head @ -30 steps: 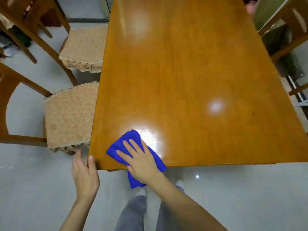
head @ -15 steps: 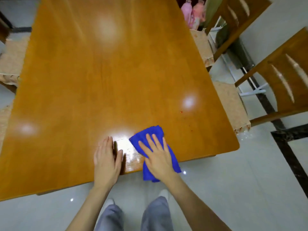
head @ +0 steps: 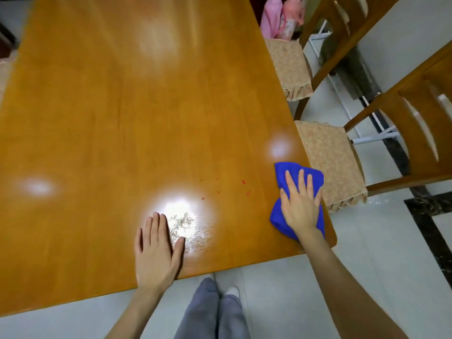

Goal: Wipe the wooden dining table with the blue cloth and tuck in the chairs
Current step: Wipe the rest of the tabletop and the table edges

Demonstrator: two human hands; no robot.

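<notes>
The wooden dining table (head: 127, 113) fills most of the view, glossy with light glare. My right hand (head: 300, 201) presses flat with straight fingers on the crumpled blue cloth (head: 281, 217) at the table's near right corner. My left hand (head: 156, 250) lies flat on the tabletop near the front edge, beside a streaked bright patch. Small red specks (head: 242, 182) dot the wood between my hands. Two wooden chairs with beige cushions stand along the right side: the near chair (head: 327, 152) and the far chair (head: 286, 62), both pulled out from the table.
Pale tiled floor (head: 367, 253) with a dark inlay strip lies to the right. Pink items (head: 278, 18) sit behind the far chair. My grey-trousered legs (head: 210, 311) stand at the table's front edge. A beige cushion edge (head: 3, 69) shows at the far left.
My right hand has swept the blue cloth rightward along the front edge to the near right corner. My left hand came onto the tabletop and stays flat there. The view shifted right.
</notes>
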